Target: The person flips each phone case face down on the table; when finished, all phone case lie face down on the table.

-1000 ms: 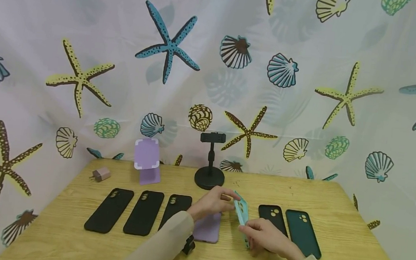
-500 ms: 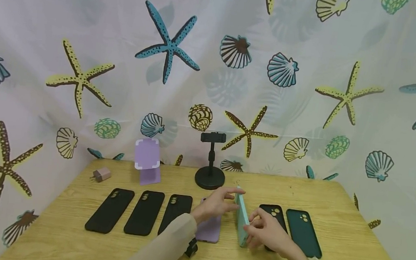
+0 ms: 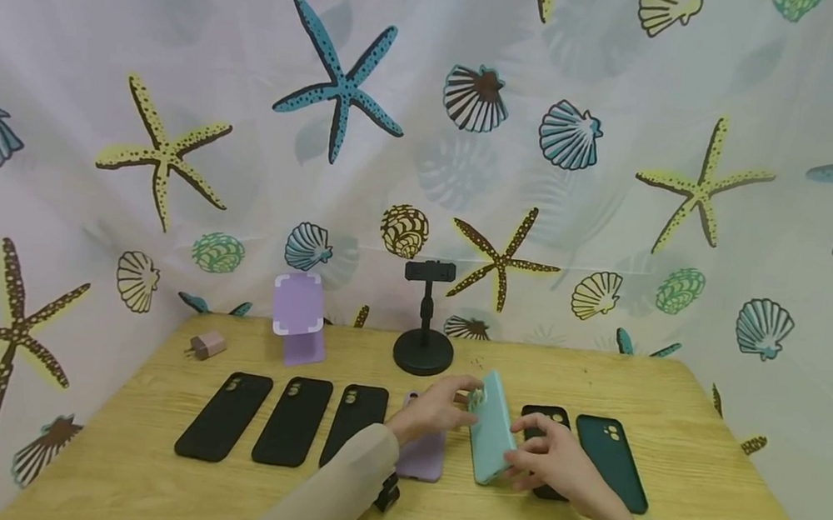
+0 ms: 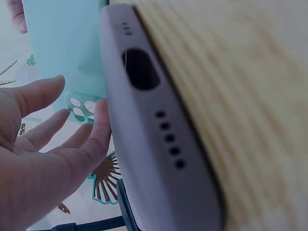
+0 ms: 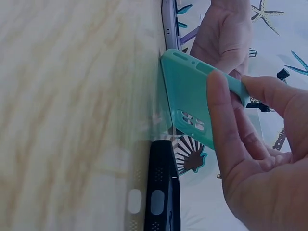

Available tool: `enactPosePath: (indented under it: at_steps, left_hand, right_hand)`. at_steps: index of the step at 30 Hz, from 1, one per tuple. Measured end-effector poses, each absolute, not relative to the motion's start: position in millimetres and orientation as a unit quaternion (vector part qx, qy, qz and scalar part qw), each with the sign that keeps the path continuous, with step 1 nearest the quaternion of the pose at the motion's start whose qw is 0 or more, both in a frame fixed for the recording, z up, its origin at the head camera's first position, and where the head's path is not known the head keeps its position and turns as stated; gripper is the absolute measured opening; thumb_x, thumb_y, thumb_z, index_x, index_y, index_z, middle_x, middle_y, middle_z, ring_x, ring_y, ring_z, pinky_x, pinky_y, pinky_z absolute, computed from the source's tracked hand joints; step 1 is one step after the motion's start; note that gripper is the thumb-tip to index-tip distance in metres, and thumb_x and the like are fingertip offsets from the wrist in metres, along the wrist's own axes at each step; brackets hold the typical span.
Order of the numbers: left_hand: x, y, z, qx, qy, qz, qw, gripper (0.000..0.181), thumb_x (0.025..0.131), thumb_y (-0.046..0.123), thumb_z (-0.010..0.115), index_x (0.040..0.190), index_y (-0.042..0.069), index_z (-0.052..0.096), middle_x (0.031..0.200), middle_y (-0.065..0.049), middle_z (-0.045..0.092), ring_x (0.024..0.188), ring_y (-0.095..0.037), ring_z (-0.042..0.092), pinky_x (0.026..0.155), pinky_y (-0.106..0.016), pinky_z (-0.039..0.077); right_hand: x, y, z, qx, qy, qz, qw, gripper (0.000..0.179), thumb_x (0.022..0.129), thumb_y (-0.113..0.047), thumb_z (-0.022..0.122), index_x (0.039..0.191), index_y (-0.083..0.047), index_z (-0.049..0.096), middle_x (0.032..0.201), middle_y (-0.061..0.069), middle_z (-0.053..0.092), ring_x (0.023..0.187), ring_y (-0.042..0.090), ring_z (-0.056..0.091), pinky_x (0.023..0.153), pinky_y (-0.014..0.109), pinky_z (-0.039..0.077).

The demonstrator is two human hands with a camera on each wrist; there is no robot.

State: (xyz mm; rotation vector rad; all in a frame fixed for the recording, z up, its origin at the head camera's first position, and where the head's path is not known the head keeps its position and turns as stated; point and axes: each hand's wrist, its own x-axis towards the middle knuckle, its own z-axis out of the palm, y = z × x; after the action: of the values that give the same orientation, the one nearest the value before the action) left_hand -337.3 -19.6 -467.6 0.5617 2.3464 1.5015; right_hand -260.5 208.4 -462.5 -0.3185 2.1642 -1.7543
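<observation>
A mint-green phone case stands tilted on one long edge on the table, its outer back turned up and left. My right hand pinches its raised edge between thumb and finger; its hollow inside faces the right wrist view. My left hand is at the camera-cutout end, fingers loosely bent and thumb apart; whether the fingertips touch the case is unclear. Beneath the left hand lies a purple phone case, partly covered. A black phone case lies hollow side up, partly hidden by my right hand.
Several black cases, such as the leftmost case, lie back up on the left. A dark green case lies at right. Behind stand a purple phone stand, a black phone holder and a pink charger plug.
The mint-green case has gone from nearly upright on its edge to leaning right, showing its back to the head view. My right hand has shifted slightly right with it.
</observation>
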Motion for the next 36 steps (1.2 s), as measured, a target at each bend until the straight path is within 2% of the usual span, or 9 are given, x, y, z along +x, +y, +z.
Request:
enactPosePath:
  at_steps: [7,13,16,22,28,36]
  left_hand:
    - [-338.3,-21.0,-466.9,0.181,0.838,0.492,0.153,0.04,0.091,0.005,0.066,0.131,0.012,0.062,0.144,-0.011,0.05,0.126,-0.034,0.053,0.083,-0.039,0.053]
    - [-338.7,-22.4,-470.5,0.182,0.841,0.481,0.167,0.036,0.092,0.005,0.065,0.128,0.009,0.064,0.132,-0.015,0.058,0.116,-0.029,0.059,0.074,-0.036,0.05]
    - [-339.3,-22.3,-470.7,0.18,0.844,0.477,0.167,0.034,0.093,0.005,0.064,0.126,0.008,0.066,0.127,-0.016,0.061,0.111,-0.027,0.06,0.075,-0.037,0.051]
    - [-340.5,-22.6,-468.3,0.181,0.852,0.466,0.159,0.029,0.093,0.003,0.064,0.121,0.005,0.068,0.123,-0.013,0.063,0.113,-0.03,0.061,0.079,-0.039,0.053]
    - [-341.2,-23.3,-469.1,0.188,0.861,0.449,0.147,0.025,0.092,0.001,0.064,0.115,0.004,0.071,0.12,-0.013,0.065,0.113,-0.032,0.06,0.083,-0.041,0.054]
    - [-342.2,-23.5,-468.9,0.192,0.872,0.427,0.142,0.02,0.09,0.001,0.065,0.107,0.005,0.075,0.126,-0.013,0.063,0.118,-0.033,0.058,0.091,-0.046,0.052]
  right_hand:
    - [-257.8,212.7,-463.8,-0.084,0.777,-0.608,0.139,0.05,0.09,-0.014,0.071,0.13,0.006,0.049,0.096,0.013,0.071,0.081,0.031,0.07,0.072,0.045,0.059]
    - [-255.2,218.0,-470.3,-0.088,0.777,-0.607,0.143,0.048,0.088,-0.01,0.073,0.128,0.006,0.052,0.091,0.012,0.065,0.078,0.027,0.07,0.072,0.043,0.059]
    - [-255.3,220.5,-471.3,-0.099,0.784,-0.592,0.159,0.048,0.088,-0.013,0.073,0.129,0.004,0.055,0.09,0.011,0.066,0.077,0.026,0.07,0.07,0.042,0.059]
    - [-256.9,221.8,-470.6,-0.124,0.8,-0.553,0.198,0.043,0.087,-0.016,0.074,0.125,0.002,0.062,0.084,0.01,0.069,0.072,0.024,0.069,0.064,0.04,0.059]
    - [-260.4,220.9,-468.9,-0.14,0.814,-0.524,0.205,0.04,0.087,-0.016,0.074,0.123,0.0,0.065,0.081,0.011,0.071,0.067,0.021,0.066,0.055,0.037,0.056]
    - [-263.0,218.4,-467.0,-0.156,0.828,-0.493,0.216,0.035,0.088,-0.017,0.074,0.119,-0.003,0.067,0.077,0.009,0.071,0.062,0.016,0.062,0.048,0.028,0.049]
